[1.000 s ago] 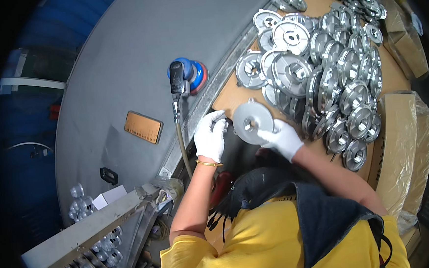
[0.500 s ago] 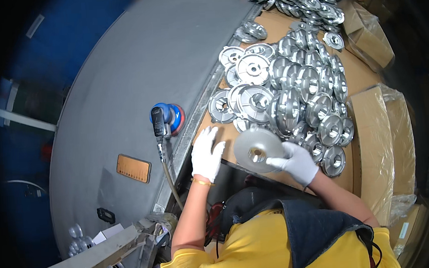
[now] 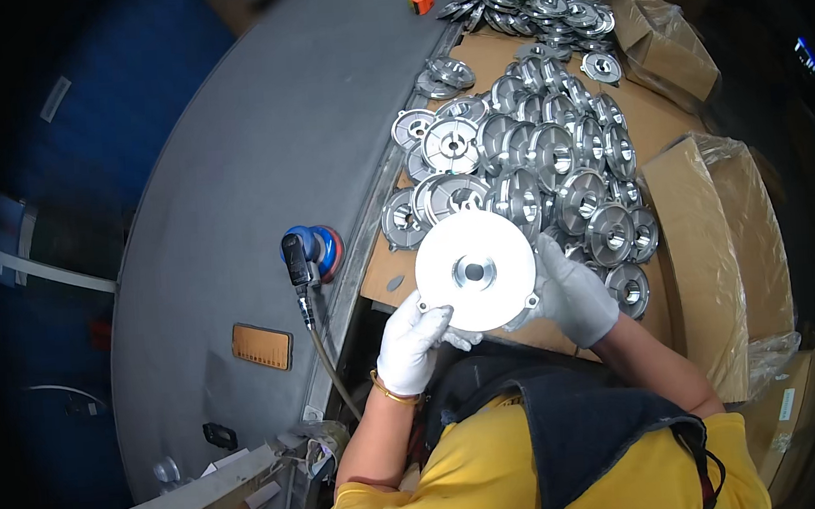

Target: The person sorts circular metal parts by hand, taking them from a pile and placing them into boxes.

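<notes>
A round metal cover (image 3: pixel 452 298) is held up between my gloved hands, its smooth bright face turned upward, with a hole in the middle and small lugs on its rim. My left hand (image 3: pixel 413 345) pinches its lower left edge, thumb on top. Around the right edge curls my right hand (image 3: pixel 576 291), its fingertips partly hidden behind the disc. Just beyond lies a heap of similar metal covers (image 3: pixel 551 157), some showing ribbed sides, on brown cardboard.
A blue sander (image 3: pixel 312 254) with a hose lies on the grey surface (image 3: pixel 227 200) at left, near a phone (image 3: pixel 262 346). Far off sit an orange object (image 3: pixel 420 1) and another pile of covers (image 3: pixel 542 5). Plastic-lined cardboard boxes (image 3: pixel 697 265) stand at right.
My left hand has moved in from open and empty to grip the cover's edge. The cover now shows its bright face toward me. The view has shifted a little.
</notes>
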`<state>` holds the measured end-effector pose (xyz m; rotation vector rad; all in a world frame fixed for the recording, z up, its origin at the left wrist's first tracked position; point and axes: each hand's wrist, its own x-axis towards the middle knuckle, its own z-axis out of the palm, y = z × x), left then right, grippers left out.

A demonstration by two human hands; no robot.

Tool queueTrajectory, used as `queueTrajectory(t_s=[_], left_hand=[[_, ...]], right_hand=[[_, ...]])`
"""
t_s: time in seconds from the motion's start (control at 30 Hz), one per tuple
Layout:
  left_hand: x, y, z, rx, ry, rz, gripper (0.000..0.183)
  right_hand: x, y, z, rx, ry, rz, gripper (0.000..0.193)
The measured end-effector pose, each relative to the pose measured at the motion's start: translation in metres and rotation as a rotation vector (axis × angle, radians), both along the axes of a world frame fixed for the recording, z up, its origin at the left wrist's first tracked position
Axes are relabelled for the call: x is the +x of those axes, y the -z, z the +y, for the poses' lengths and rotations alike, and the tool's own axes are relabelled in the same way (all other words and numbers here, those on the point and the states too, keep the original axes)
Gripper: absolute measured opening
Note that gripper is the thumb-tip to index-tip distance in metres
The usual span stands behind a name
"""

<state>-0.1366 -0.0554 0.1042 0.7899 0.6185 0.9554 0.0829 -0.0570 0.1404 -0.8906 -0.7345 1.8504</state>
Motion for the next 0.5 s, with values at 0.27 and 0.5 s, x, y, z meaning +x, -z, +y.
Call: queueTrajectory(t_s=[0.27, 0.5], left_hand=[[0.024, -0.027, -0.008, 0.604, -0.187, 0.601, 0.035], [0.062, -0.032, -0.002, 1.154, -0.326, 0.727, 0.051]], right_hand=[[0.019, -0.014, -0.007, -0.037, -0.036, 0.104, 0.083], [0.047, -0.04, -0.019, 0.04, 0.002, 0.27, 0.046]])
